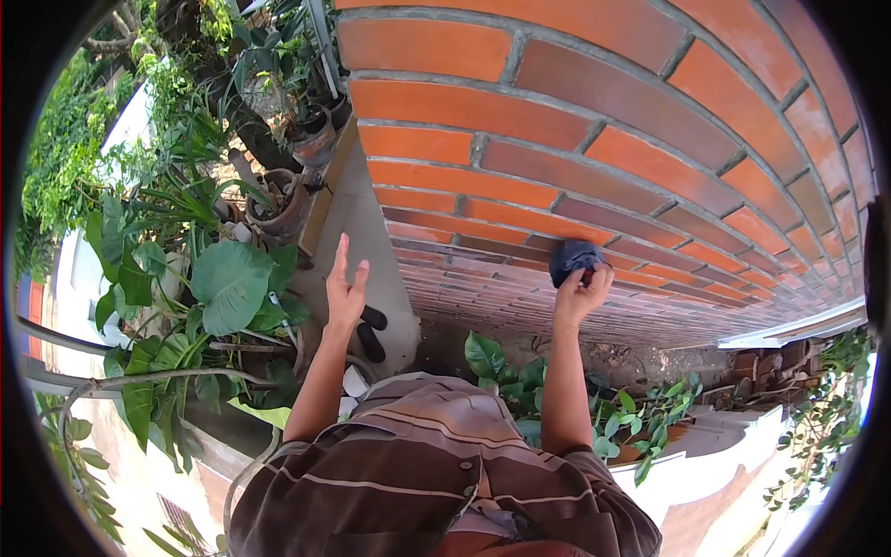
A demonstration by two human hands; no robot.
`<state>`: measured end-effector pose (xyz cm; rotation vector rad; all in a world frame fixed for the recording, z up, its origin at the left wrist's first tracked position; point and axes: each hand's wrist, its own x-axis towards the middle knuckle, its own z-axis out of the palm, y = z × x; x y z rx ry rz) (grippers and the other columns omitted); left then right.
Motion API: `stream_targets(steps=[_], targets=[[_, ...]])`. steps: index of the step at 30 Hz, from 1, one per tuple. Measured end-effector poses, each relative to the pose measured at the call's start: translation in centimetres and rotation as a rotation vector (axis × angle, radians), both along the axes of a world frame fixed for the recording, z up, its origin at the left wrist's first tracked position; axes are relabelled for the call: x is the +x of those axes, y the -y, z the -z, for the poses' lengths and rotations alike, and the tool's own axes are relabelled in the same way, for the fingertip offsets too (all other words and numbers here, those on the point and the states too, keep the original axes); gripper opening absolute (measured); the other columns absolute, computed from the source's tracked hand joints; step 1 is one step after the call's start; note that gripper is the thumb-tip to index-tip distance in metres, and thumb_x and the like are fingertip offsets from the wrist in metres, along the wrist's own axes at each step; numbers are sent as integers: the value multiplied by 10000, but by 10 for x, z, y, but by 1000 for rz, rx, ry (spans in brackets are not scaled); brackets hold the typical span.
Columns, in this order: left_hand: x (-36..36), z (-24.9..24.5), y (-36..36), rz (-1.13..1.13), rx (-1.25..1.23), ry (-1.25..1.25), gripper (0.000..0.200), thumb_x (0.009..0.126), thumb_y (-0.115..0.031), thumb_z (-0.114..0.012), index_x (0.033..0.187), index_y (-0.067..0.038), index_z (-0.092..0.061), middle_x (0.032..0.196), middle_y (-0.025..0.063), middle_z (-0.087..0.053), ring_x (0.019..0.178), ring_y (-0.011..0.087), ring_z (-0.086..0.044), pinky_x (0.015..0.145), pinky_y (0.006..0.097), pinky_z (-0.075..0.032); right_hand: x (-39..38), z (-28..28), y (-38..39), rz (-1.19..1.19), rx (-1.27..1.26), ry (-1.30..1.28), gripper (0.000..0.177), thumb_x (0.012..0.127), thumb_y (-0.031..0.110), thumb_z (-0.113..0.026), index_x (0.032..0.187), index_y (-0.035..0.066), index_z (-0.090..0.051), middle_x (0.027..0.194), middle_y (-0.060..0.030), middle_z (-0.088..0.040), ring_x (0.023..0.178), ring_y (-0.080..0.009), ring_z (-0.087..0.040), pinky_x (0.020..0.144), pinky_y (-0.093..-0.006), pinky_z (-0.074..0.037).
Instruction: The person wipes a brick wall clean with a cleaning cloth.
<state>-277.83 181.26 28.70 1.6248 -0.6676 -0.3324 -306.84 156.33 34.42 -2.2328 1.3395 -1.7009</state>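
Note:
A brick wall (557, 121) of orange and brown bricks with grey joints fills the upper middle and right. Against its surface, my right hand (585, 295) presses a dark, bunched cloth-like thing (574, 260), with the fingers closed on its lower edge. My left hand (345, 292) is raised to the left of the wall, fingers spread and holding nothing, above a grey concrete strip.
Potted plants (306, 139) and a broad green leaf (232, 286) stand on the left. Dark shoes (371, 334) lie on the concrete strip (367, 209). Leafy plants (640, 418) grow at the wall's foot, near a white ledge (715, 455).

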Motion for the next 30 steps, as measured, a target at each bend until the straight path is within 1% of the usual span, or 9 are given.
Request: stream_targets(steps=[2, 6, 8, 10, 12, 18, 22, 28, 30], targets=[[1, -9, 0, -5, -11, 46, 609, 938, -146, -586, 1469, 17, -337, 1517, 196, -365, 1439, 310, -280, 1154, 367, -212, -28, -22, 32, 99, 38, 390, 207, 882, -23, -583, 1061, -13, -480, 901, -104, -510, 807, -211, -556, 671, -283, -445], [-8, -65, 46, -13, -68, 327, 663, 940, -203, -596, 1491, 3, -291, 1586, 201, -193, 1475, 375, -134, 1175, 453, -137, 6, -85, 40, 48, 22, 654, 305, 934, 160, -662, 1127, 11, -478, 1035, -100, -529, 834, -143, -490, 689, -263, -438], [-17, -102, 77, -115, -186, 598, 684, 936, -223, -589, 1503, -18, -265, 1594, 229, -108, 1472, 423, -84, 1167, 544, -88, 39, -81, 20, 57, -104, 401, 335, 893, 122, -696, 1106, -4, -471, 964, -113, -504, 844, -196, -479, 744, -322, -430], [-24, -131, 104, -181, -332, 851, 694, 931, -212, -578, 1509, -27, -242, 1590, 256, -60, 1467, 450, -50, 1147, 608, -48, 65, -67, -6, -46, -159, 176, 228, 764, 27, -696, 931, 4, -543, 882, -193, -523, 724, -386, -551, 624, -418, -457], [-36, -151, 126, -181, -461, 958, 672, 925, -167, -558, 1501, -11, -247, 1584, 273, -38, 1467, 454, -28, 1144, 623, -42, 69, -24, -12, -152, -160, -151, 222, 681, -6, -651, 888, 33, -578, 921, -156, -566, 767, -353, -582, 651, -436, -459], [-22, -127, 178, -337, -298, 1310, 587, 986, -317, -445, 1492, -42, -328, 1577, 266, -126, 1460, 458, -86, 1148, 610, -46, 7, -80, 39, 124, -173, 315, 285, 748, -79, -541, 1011, 21, -585, 899, -178, -594, 868, -377, -580, 772, -406, -462], [-21, -125, 182, -403, -277, 1347, 589, 995, -354, -405, 1506, -76, -315, 1574, 251, -161, 1463, 441, -102, 1155, 601, -61, -71, -141, 111, 412, -191, 669, 123, 919, 36, -599, 1021, -19, -555, 1014, -96, -518, 896, -222, -523, 819, -303, -420], [-15, -120, 181, -445, -241, 1403, 587, 987, -341, -407, 1501, -72, -323, 1560, 266, -186, 1455, 454, -118, 1161, 600, -67, -10, -149, 72, 122, -396, 391, 214, 808, 7, -661, 1013, 5, -597, 1146, -168, -547, 1027, -341, -522, 898, -406, -423], [-15, -121, 181, -439, -244, 1408, 584, 989, -344, -404, 1502, -76, -322, 1559, 265, -192, 1453, 453, -129, 1164, 594, -75, 17, -131, 42, -81, -445, 60, 307, 732, -10, -659, 1029, 54, -618, 1176, -169, -539, 1035, -345, -525, 930, -462, -395]])
